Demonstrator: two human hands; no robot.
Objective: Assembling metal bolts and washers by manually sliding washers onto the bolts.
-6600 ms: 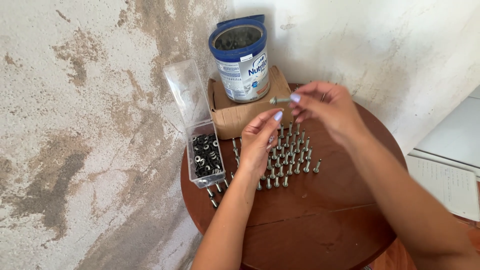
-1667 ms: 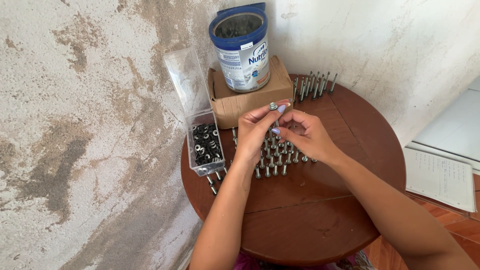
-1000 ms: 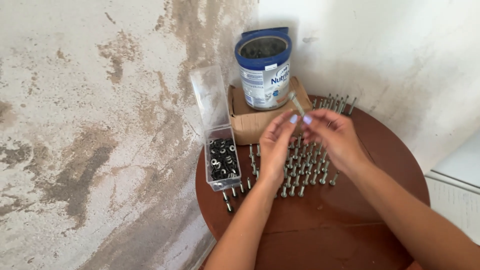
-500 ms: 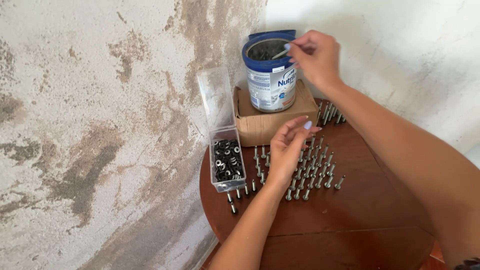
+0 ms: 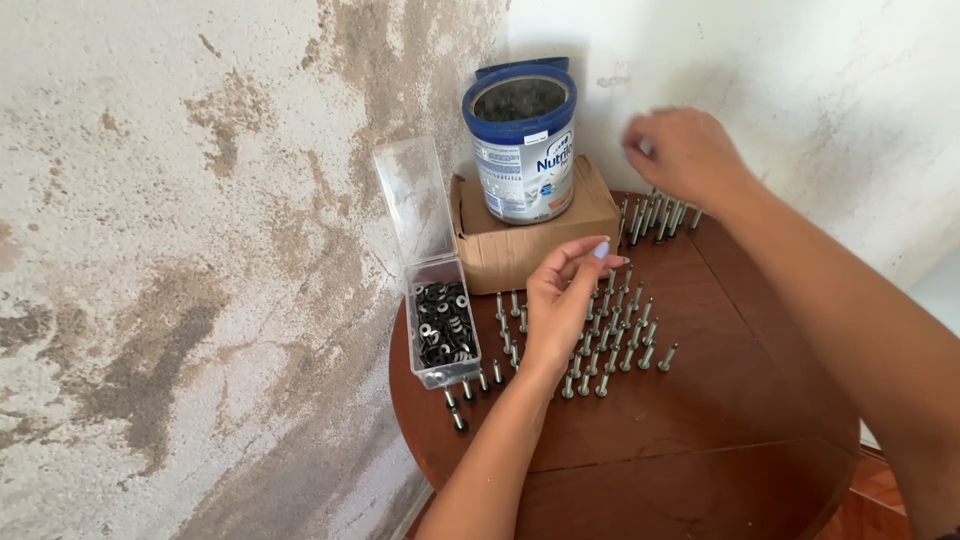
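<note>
Bright, even daylight fills the frame, soft shadows fall under the left hand (image 5: 562, 300), the right hand (image 5: 682, 155) at upper right is motion-blurred, and everything else stays sharp without glare.

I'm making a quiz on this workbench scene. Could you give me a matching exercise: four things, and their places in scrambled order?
Things:
1. blue tin
2. clear plastic box
3. left hand
4. right hand

Places:
A. over the rows of standing bolts mid-table
B. on the cardboard box
C. raised near the wall, above the far cluster of bolts
D. at the round table's left edge, lid open, holding black washers

Pairs: 1-B, 2-D, 3-A, 4-C
</note>
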